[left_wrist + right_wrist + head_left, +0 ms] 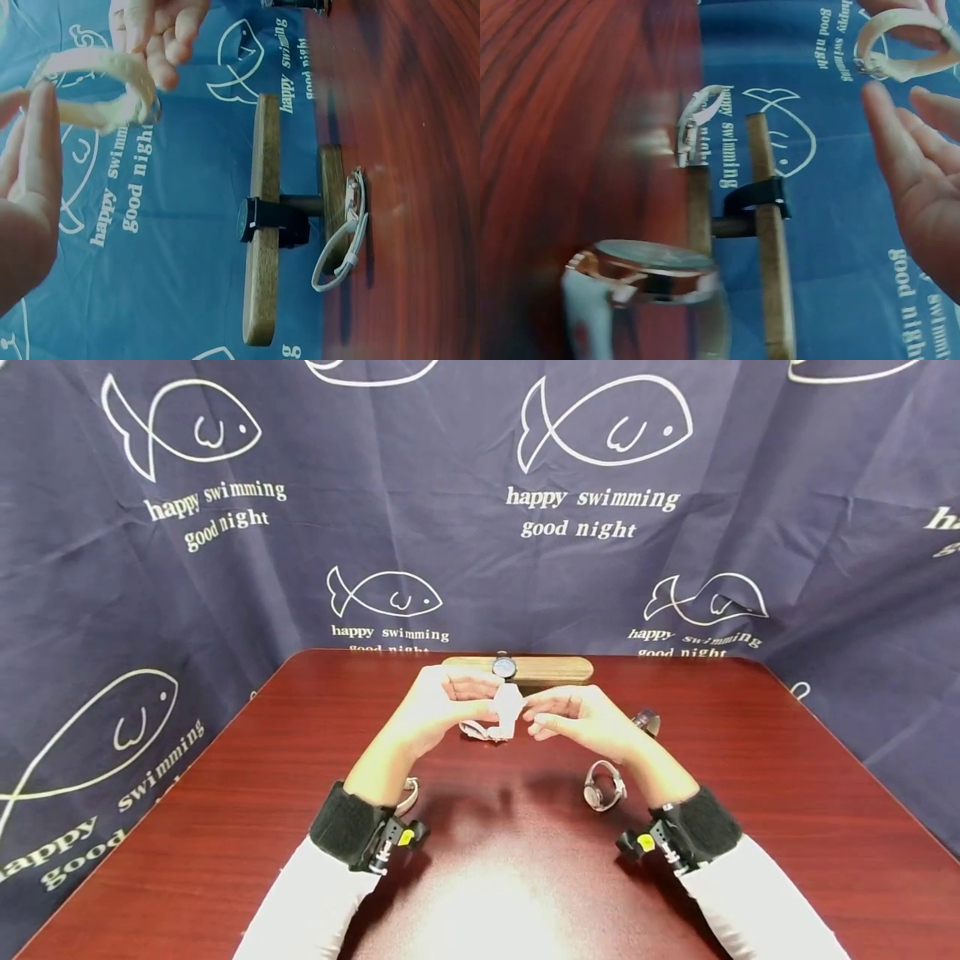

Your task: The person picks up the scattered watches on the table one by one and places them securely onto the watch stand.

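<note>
My left hand (433,710) holds a watch with a white strap (508,703) up in the air, pinched between thumb and fingers. The strap (140,75) curves into a loop in the left wrist view, and glare washes out the dial in the head view. Close to the watch's right side is my right hand (581,718), its fingers extended and slightly bent. In the right wrist view its fingertips stand just below the buckle (864,67), with nothing gripped between them. Behind the hands, a black watch (504,667) is strapped around the bar of a wooden stand (558,671).
Another white-strapped watch (352,247) lies by the stand's base. On the table's right are a pale watch (603,787) and a dark watch (648,722). A further watch (408,797) sits beside my left forearm. A patterned cloth (480,527) hangs behind the table.
</note>
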The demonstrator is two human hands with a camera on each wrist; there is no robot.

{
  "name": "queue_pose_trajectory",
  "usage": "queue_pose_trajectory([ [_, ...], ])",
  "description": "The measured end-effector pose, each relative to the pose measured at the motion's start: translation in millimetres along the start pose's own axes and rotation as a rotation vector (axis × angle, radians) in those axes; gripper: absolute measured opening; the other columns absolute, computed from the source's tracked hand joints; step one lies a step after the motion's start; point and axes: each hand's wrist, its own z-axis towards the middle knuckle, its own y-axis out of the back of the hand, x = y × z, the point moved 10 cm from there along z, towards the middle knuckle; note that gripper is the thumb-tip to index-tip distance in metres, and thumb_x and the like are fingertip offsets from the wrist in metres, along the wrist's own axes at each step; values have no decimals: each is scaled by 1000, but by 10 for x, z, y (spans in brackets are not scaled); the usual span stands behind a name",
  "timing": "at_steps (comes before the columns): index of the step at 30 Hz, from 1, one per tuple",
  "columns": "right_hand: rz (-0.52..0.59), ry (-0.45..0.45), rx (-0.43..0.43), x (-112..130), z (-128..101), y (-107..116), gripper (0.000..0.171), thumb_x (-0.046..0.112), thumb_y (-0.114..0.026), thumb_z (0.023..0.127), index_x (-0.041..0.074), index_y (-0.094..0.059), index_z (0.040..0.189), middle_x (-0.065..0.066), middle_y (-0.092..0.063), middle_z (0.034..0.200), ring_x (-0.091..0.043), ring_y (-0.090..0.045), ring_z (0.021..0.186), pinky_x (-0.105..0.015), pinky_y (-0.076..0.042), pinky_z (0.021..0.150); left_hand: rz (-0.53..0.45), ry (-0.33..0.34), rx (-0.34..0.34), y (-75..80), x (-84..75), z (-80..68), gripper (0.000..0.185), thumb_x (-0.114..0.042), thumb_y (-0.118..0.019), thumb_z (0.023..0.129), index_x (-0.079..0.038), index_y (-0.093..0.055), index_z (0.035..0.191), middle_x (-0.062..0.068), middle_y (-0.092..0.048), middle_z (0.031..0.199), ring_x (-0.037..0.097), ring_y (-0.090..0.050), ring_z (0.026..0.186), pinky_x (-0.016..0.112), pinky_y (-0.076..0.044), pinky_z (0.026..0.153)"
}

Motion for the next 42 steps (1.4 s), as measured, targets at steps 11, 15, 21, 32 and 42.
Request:
queue_pose_trajectory([
  [11,-445,456,-201,605,-150,-15,61,6,-78,64,0,-51,119,-9,-53,116,-22,-52,105,-30,-43,88,-66,45,-69,-43,87,35,35,9,-65,71,11,-57,106,13,-65,91,20,-63,80,41,-51,72],
  [15,-705,478,-258,634,-172,-78,63,22,-80,62,4,-55,117,-4,-57,113,-15,-52,102,-24,-42,87,-75,73,-39,-123,142,20,32,9,-63,73,12,-56,105,10,-65,88,17,-63,75,39,-52,68],
  [21,-719,456,-267,609,-174,-84,50,16,-79,63,6,-61,109,-1,-61,104,-13,-56,92,-23,-45,80,-80,94,-7,-195,171,2,29,9,-63,73,12,-57,101,10,-66,86,15,-62,67,28,-52,57],
  [32,-586,399,-262,687,-157,-51,44,-1,-77,62,-4,-59,103,-13,-59,99,-22,-59,89,-31,-49,78,-11,101,-56,-85,154,-3,32,0,-68,73,5,-60,104,14,-65,95,22,-64,74,38,-53,65],
  [42,-583,287,-370,656,-190,414,43,-10,-74,61,-8,-58,101,-16,-59,95,-26,-58,87,-33,-49,77,-16,69,-144,271,77,-2,27,-1,-67,75,8,-60,100,14,-64,92,26,-63,80,39,-51,74],
])
